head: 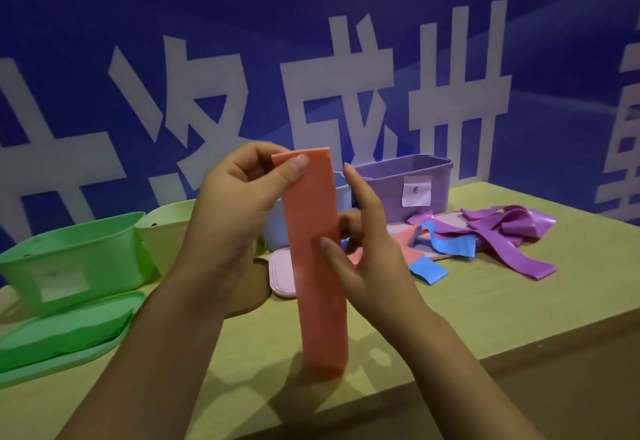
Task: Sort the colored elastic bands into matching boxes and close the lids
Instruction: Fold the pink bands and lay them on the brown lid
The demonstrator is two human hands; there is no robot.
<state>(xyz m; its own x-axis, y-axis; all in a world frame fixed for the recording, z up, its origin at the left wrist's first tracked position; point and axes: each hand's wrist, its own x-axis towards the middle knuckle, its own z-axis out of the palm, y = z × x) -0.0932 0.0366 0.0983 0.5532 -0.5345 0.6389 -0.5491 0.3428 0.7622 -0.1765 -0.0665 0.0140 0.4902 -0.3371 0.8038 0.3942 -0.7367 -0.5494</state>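
A long salmon-pink elastic band [318,266] hangs upright in front of me, its lower end near the table. My left hand [239,204] pinches its top end between thumb and fingers. My right hand [367,249] touches the band's middle from the right, index finger raised, other fingers curled against its edge. Behind the hands stand a green box [76,259], a pale yellow-green box [166,231], a light blue box [341,193] partly hidden, and a purple box [405,183] with a white label. Loose purple bands [505,231], blue bands [450,242] and pink bands [405,237] lie at the right.
A green lid [62,335] lies flat in front of the green box. A pink lid [280,277] lies behind the held band, and another lid [446,219] sits under the loose bands. The wooden table's front edge [450,367] runs diagonally at lower right. A blue banner wall stands behind.
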